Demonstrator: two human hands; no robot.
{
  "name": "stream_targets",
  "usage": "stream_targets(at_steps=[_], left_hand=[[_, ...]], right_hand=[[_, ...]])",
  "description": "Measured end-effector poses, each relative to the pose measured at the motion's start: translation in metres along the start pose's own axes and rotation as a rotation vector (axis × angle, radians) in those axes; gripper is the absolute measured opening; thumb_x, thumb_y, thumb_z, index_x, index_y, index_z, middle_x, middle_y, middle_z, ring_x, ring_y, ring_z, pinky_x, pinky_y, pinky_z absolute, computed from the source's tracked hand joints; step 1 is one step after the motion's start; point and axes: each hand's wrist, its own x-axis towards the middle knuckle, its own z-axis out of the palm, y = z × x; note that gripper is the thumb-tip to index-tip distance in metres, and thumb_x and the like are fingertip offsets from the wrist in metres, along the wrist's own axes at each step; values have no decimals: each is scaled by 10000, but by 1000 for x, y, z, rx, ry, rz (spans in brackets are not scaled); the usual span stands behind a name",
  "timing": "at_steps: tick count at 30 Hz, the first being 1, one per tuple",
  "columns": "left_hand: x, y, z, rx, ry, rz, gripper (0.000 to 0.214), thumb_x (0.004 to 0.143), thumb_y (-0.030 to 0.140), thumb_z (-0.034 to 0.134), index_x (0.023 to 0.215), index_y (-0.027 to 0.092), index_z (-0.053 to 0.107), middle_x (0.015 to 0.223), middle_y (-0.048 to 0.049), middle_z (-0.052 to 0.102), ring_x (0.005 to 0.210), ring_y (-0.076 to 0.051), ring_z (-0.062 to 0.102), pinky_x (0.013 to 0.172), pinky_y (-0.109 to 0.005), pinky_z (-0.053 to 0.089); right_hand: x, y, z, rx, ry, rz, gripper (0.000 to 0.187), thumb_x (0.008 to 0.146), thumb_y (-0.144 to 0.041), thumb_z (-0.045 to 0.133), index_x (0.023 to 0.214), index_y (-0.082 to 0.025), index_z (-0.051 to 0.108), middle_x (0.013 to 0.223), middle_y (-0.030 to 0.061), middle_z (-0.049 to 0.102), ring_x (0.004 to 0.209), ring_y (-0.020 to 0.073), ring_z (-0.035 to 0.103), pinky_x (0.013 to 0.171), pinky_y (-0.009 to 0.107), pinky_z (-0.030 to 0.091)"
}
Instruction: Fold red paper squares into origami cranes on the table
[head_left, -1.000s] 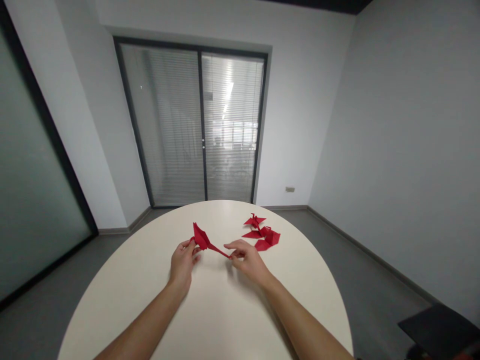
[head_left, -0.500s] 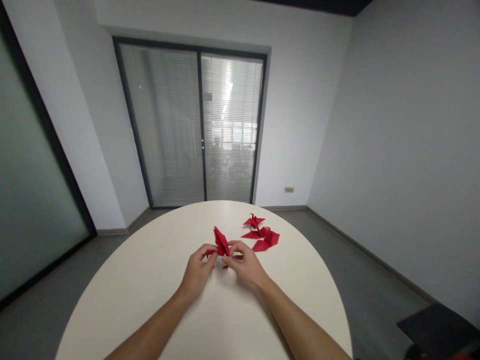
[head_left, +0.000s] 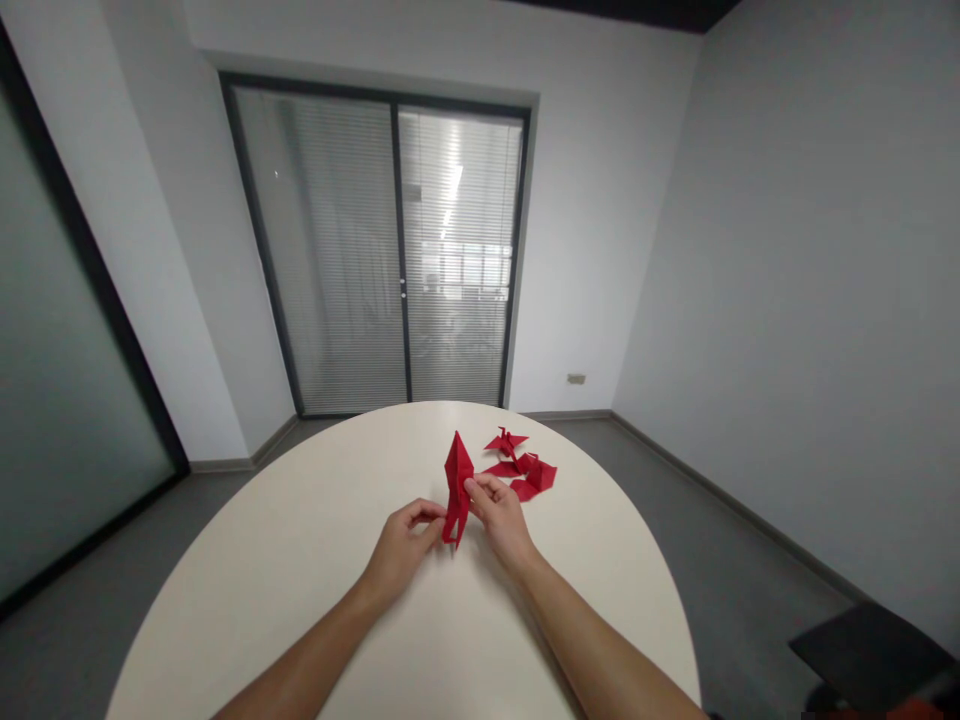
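Observation:
A folded red paper crane (head_left: 457, 480) is held up over the table, its pointed end upward and two narrow points hanging down. My right hand (head_left: 504, 518) pinches its right side between thumb and fingers. At its lower left, my left hand (head_left: 407, 543) has thumb and fingertips closed at one of the narrow points. Just beyond my right hand lie several red paper cranes, among them a small one with spread wings (head_left: 507, 441) and a wider one (head_left: 538, 478) nearer to me, partly overlapping another.
The round cream table (head_left: 300, 560) spreads under both arms. Behind it stands a glass partition with blinds (head_left: 337, 250). A dark chair-like object (head_left: 874, 645) is at the lower right, beside the table.
The held crane has turned upright, its pointed end now higher and to the right. My right hand has shifted its grip to the side, and my left fingers have come down to the lower point.

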Motion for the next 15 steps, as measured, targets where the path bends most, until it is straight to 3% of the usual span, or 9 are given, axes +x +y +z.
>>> stream_targets(at_steps=[4,8,15], left_hand=[[-3,2,4,-16,-38,77,224,796,348,673,932,170,681,977,-91,724,937,-231,673,836,-343,542],[-2,0,6,-60,-48,44,286,804,343,685,1021,160,646,1014,-100,717,920,-231,680,835,-354,544],[1,3,2,40,93,151,191,816,365,656,792,176,662,818,-35,691,795,-186,635,750,-278,518]], right_hand=[[-3,0,4,-50,-27,10,312,731,-473,789,807,-175,738,798,41,729,769,191,642,806,336,489],[-5,-1,8,-40,-122,47,298,751,-443,776,861,-166,765,869,74,756,856,232,669,869,374,482],[-9,-1,12,-98,-170,-17,290,798,-440,734,922,-183,683,944,61,721,924,216,649,883,362,487]])
